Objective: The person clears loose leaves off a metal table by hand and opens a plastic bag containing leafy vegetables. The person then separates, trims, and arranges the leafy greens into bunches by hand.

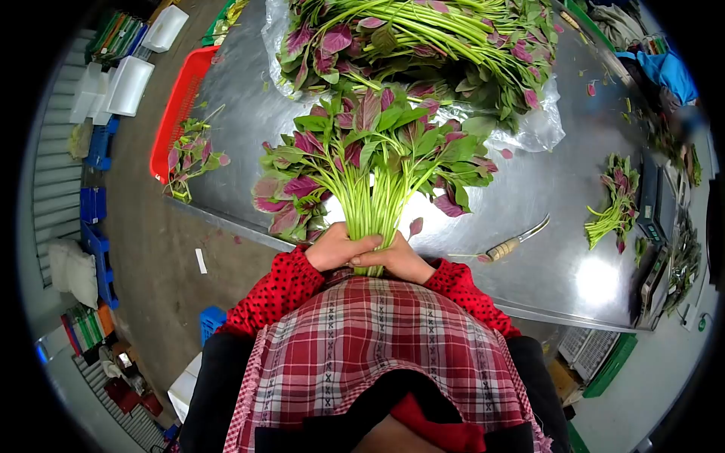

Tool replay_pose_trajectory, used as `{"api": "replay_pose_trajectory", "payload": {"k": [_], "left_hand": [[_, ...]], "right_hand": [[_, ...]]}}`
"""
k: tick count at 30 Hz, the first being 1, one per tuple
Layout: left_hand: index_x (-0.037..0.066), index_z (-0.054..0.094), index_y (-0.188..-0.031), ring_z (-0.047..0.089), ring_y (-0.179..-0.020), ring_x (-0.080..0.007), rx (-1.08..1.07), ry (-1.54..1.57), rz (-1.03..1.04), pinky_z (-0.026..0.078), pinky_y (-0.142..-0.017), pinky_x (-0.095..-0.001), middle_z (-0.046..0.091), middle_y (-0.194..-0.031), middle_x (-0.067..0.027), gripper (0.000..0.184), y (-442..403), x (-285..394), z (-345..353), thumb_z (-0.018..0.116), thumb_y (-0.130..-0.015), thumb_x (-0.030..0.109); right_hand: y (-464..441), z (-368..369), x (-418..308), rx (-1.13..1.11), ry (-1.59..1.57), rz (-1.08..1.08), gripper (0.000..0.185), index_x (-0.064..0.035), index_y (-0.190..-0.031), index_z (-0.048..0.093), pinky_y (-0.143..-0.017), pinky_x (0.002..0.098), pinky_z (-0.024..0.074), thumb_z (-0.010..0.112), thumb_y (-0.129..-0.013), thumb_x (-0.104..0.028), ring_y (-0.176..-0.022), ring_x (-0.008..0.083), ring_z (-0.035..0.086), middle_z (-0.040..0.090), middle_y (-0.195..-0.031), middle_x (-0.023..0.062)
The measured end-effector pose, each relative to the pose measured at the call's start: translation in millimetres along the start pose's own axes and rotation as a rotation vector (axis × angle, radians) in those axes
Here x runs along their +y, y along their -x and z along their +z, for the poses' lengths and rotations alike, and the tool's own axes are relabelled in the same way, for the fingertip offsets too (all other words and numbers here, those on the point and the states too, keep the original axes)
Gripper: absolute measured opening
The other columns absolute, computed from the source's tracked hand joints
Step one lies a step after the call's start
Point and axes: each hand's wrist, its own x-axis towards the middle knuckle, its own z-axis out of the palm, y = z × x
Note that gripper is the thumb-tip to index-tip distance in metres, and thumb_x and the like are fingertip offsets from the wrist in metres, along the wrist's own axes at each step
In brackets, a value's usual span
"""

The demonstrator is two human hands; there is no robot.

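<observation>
Both my hands are wrapped round the stems of a bunch of leafy greens, close to my apron at the table's front edge. My left hand grips the stems from the left side, its thumb across their front. From the right side my right hand closes on the same stems, the two hands meeting in front. Green and purple leaves fan out above the stems. Beyond them a large heap of the same greens lies on clear plastic on the metal table.
A curved knife with a wooden handle lies to the right. Further right are a small bunch and a dark scale. At the left edge stands a red basket with loose greens beside it.
</observation>
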Motion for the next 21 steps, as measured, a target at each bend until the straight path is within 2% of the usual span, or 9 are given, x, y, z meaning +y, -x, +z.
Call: {"api": "replay_pose_trajectory", "payload": {"k": [3, 4, 7, 12, 14, 17, 18, 19, 21], "left_hand": [[-0.001, 0.068, -0.084, 0.061, -0.059, -0.0129, 0.334, -0.475, -0.014, 0.049, -0.056, -0.0285, 0.066, -0.067, -0.0079, 0.028, 8, 16, -6, 0.068, -0.086, 0.027], [0.001, 0.066, -0.069, 0.057, -0.047, -0.0139, 0.644, -0.57, 0.266, 0.045, -0.047, -0.0289, 0.061, -0.055, -0.0073, 0.026, 12, 27, 0, 0.073, -0.081, 0.022], [0.005, 0.067, -0.078, 0.057, -0.046, -0.0175, 0.826, -0.716, 0.368, 0.043, -0.044, -0.031, 0.056, -0.053, -0.0055, 0.02, 8, 67, -4, 0.077, -0.075, 0.021], [0.005, 0.068, -0.075, 0.056, -0.046, -0.0201, 0.678, -0.681, 0.354, 0.043, -0.045, -0.0307, 0.06, -0.057, -0.0083, 0.012, -11, 58, -21, 0.072, -0.077, 0.016], [0.003, 0.068, -0.071, 0.057, -0.046, -0.0167, 0.533, -0.701, 0.49, 0.043, -0.046, -0.0304, 0.06, -0.057, -0.0081, 0.01, 8, 52, -15, 0.071, -0.077, 0.011], [0.001, 0.07, -0.079, 0.06, -0.065, -0.0103, -0.278, -0.252, -0.036, 0.047, -0.063, -0.0257, 0.065, -0.07, -0.0052, 0.002, 42, 84, -9, 0.069, -0.078, 0.002], [0.001, 0.069, -0.078, 0.059, -0.068, -0.0089, -0.164, -0.229, 0.107, 0.047, -0.066, -0.027, 0.065, -0.075, -0.0028, 0.002, 39, 85, -7, 0.068, -0.08, 0.001], [0.0, 0.065, -0.081, 0.056, -0.064, -0.0068, 0.01, -0.474, 0.474, 0.046, -0.061, -0.0262, 0.063, -0.074, -0.0019, 0.002, 26, 89, -12, 0.065, -0.083, 0.0], [-0.001, 0.062, -0.086, 0.054, -0.059, -0.0062, 0.345, -0.474, 0.357, 0.044, -0.054, -0.0245, 0.059, -0.07, -0.0022, 0.003, 0, 91, -13, 0.063, -0.084, 0.0]], "right_hand": [[-3, -3, 6, 0.104, 0.14, -0.082, 0.033, -0.0008, -0.104, 0.059, -0.068, 0.0288, 0.0511, 0.072, -0.074, -0.001, -0.075, 0.0133, 0.061, 0.064, -0.086, 0.0052], [-1, -3, 1, 0.11, 0.15, -0.062, 0.028, -0.0013, -0.097, 0.061, -0.067, 0.0281, 0.0502, 0.072, -0.072, -0.002, -0.074, 0.0125, 0.061, 0.064, -0.083, 0.0037], [-2, 5, -3, 0.111, 0.14, -0.056, 0.023, -0.0014, -0.092, 0.062, -0.067, 0.0281, 0.0497, 0.072, -0.072, -0.002, -0.074, 0.012, 0.06, 0.063, -0.08, 0.0024], [1, 12, -9, 0.134, 0.249, -0.109, 0.02, -0.0021, -0.091, 0.062, -0.067, 0.0277, 0.0491, 0.07, -0.072, -0.001, -0.073, 0.0118, 0.06, 0.063, -0.081, 0.0028], [4, 10, -12, 0.127, 0.239, -0.071, 0.018, -0.002, -0.089, 0.062, -0.066, 0.0277, 0.0488, 0.069, -0.072, 0.0, -0.073, 0.0112, 0.059, 0.063, -0.08, 0.0026], [3, 8, -13, 0.145, 0.355, -0.216, 0.017, -0.0018, -0.087, 0.062, -0.064, 0.0279, 0.0485, 0.068, -0.072, 0.001, -0.072, 0.0109, 0.058, 0.062, -0.079, 0.0021], [-1, 11, -7, 0.166, 0.325, -0.306, 0.017, -0.0011, -0.086, 0.061, -0.062, 0.0284, 0.048, 0.067, -0.071, 0.002, -0.071, 0.0109, 0.058, 0.061, -0.077, 0.0027], [0, 14, -7, 0.162, 0.323, -0.308, 0.017, -0.0011, -0.086, 0.061, -0.062, 0.0284, 0.048, 0.067, -0.071, 0.002, -0.071, 0.0109, 0.058, 0.061, -0.077, 0.0027], [3, 20, -12, 0.18, 0.258, -0.117, 0.017, -0.0003, -0.086, 0.06, -0.061, 0.0288, 0.0476, 0.067, -0.071, 0.002, -0.069, 0.0113, 0.058, 0.061, -0.076, 0.0033]]}}
